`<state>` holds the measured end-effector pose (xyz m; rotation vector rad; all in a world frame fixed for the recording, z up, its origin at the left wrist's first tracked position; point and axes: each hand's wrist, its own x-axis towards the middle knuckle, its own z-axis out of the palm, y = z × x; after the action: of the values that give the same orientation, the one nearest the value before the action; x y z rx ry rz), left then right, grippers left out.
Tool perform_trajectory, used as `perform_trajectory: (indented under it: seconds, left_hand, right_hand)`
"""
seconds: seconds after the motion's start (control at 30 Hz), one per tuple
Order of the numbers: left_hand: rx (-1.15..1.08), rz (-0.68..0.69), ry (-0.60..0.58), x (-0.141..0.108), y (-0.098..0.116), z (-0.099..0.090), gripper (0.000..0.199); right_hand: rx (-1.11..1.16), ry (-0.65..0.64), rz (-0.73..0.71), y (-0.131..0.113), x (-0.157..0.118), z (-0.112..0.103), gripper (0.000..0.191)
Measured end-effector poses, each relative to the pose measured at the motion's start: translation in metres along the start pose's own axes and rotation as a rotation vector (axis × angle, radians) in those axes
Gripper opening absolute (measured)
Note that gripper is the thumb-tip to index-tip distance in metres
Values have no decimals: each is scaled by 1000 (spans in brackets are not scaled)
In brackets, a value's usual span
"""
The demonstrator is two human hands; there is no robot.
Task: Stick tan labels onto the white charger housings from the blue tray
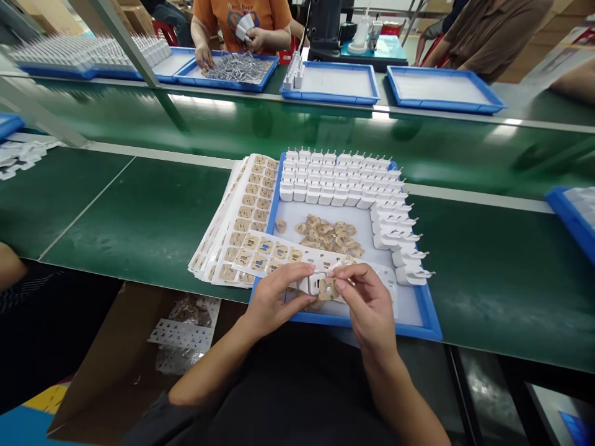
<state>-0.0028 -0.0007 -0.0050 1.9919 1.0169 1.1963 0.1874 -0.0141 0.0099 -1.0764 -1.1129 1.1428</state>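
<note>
My left hand (pixel 279 294) grips a white plug charger (pixel 315 283), its port end turned to the right. Between the thumb and fingers of my right hand (pixel 369 297) is a tan adhesive piece (pixel 328 288) with cutouts, close against the charger's end; I cannot tell if they touch. Under my hands lies a sticker sheet (pixel 297 254) with some tan pieces on it. Behind it, loose tan pieces (pixel 328 234) lie heaped in a blue-rimmed tray (pixel 432 313). Rows of white plug chargers (pixel 334 179) stand along the tray's back and right side.
A stack of sticker sheets (pixel 246 217) lies left of the tray. Below the bench edge, a cardboard box (pixel 106 365) holds used sheets. Across the green conveyor (pixel 279 130), a person in orange (pixel 244 25) handles parts above a tray of metal pieces (pixel 239 67).
</note>
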Motion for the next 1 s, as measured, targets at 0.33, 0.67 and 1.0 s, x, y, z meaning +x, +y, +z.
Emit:
perform_trajectory:
  seconds: [0.33,0.67,1.0]
  left_hand:
    - [-80,8,20,-3,-2,1,38]
    - [-81,57,28,-1,-3,1,40]
    - [-60,102,47,-1,-4,3,42]
  right_hand:
    - [-23,3,-4,1,-2,10,3]
    - [-43,4,-9,0,-3,12,4]
    - [-187,11,-89,1,-5,13,8]
